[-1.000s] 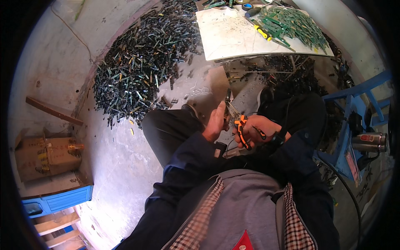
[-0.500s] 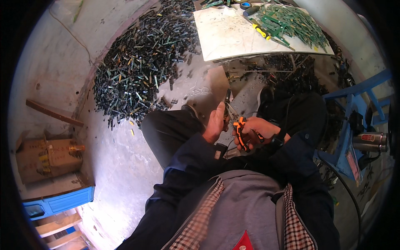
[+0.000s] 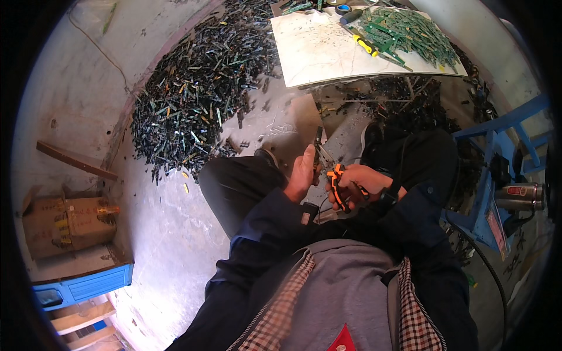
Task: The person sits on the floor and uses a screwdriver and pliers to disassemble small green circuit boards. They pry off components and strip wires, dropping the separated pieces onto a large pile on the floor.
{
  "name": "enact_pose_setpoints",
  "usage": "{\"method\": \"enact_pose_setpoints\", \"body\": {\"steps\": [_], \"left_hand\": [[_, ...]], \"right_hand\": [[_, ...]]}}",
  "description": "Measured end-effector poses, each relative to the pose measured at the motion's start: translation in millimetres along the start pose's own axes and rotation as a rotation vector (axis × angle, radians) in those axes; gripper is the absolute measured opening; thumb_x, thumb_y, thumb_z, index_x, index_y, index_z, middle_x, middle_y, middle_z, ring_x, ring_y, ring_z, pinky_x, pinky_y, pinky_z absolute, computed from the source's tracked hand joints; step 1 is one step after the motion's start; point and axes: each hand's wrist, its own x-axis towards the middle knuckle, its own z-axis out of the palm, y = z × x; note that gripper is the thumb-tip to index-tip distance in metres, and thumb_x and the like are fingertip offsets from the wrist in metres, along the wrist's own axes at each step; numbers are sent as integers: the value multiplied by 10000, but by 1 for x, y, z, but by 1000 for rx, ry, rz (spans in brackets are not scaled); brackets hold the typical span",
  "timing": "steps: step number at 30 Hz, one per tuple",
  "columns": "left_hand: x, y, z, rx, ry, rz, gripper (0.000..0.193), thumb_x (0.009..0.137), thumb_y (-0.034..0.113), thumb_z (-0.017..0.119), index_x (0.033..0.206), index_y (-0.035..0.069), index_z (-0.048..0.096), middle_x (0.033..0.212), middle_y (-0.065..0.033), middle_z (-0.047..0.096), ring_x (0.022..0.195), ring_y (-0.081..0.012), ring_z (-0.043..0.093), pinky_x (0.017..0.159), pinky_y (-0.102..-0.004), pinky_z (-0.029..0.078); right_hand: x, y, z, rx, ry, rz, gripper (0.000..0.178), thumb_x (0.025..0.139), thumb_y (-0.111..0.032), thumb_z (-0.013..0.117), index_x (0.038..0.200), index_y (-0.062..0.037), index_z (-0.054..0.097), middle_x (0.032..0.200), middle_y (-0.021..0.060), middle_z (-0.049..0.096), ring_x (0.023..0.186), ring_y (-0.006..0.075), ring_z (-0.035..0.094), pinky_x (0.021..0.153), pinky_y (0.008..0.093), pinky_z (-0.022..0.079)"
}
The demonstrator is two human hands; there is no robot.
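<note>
Between my knees, my right hand [image 3: 364, 180] is wrapped round the orange and black handles of a pair of pliers [image 3: 338, 180]. The metal jaws point up and left. Close by on the left, my left hand [image 3: 302, 172] is closed on a narrow dark strip [image 3: 318, 137], whose upper end sticks out past the thumb. The plier jaws are at the strip, beside my left fingers; whether they touch it I cannot tell. A large heap of similar dark strips [image 3: 193, 93] covers the floor at the far left.
A white board [image 3: 316, 52] ahead bears green circuit board strips [image 3: 410, 35], a yellow-handled screwdriver [image 3: 366, 45] and a blue tape roll [image 3: 343, 9]. At right stand a blue chair [image 3: 497, 146] and a steel flask [image 3: 520, 197]. A cardboard box [image 3: 70, 225] sits at left.
Both hands stay almost in place, still holding the pliers and the strip. Any shift of the pliers is very slight.
</note>
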Motion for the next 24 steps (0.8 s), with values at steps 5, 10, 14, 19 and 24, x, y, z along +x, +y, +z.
{"method": "enact_pose_setpoints", "body": {"steps": [5, 10, 14, 19, 24], "left_hand": [[1, -6, -1, 81, -20, 45, 642, 966, 545, 286, 572, 72, 466, 472, -13, 406, 396, -115, 392, 403, -266, 306], [6, -16, 3, 153, 37, 104, 663, 976, 544, 269, 541, 77, 449, 453, -6, 391, 391, -106, 385, 400, -263, 305], [5, -16, 1, 170, 16, 96, 662, 980, 541, 266, 533, 82, 435, 454, 0, 382, 385, -102, 378, 389, -259, 305], [9, -21, 2, 139, 54, 71, 651, 982, 535, 270, 523, 95, 413, 456, 5, 376, 379, -98, 368, 378, -254, 301], [9, -22, 0, 125, 27, 69, 645, 984, 528, 270, 524, 97, 405, 458, 11, 368, 381, -92, 347, 378, -256, 286]], "right_hand": [[2, -1, 2, -50, 34, 18, 341, 811, -153, 469, 1066, 59, 547, 888, 143, 661, 756, 219, 668, 518, 257, 502], [3, 1, 3, -162, 130, 25, 325, 807, -177, 488, 1017, 54, 579, 819, 112, 668, 677, 184, 656, 508, 251, 492], [1, -2, 7, -234, 192, 8, 285, 796, -195, 503, 938, 24, 615, 742, 75, 664, 600, 146, 624, 466, 240, 437], [8, -2, 4, -322, 220, -11, 213, 778, -183, 520, 818, 13, 593, 661, 92, 632, 544, 169, 594, 463, 270, 401], [13, 2, 2, -316, 247, -46, 192, 767, -138, 537, 740, 50, 561, 630, 129, 609, 523, 219, 597, 501, 319, 450]]}}
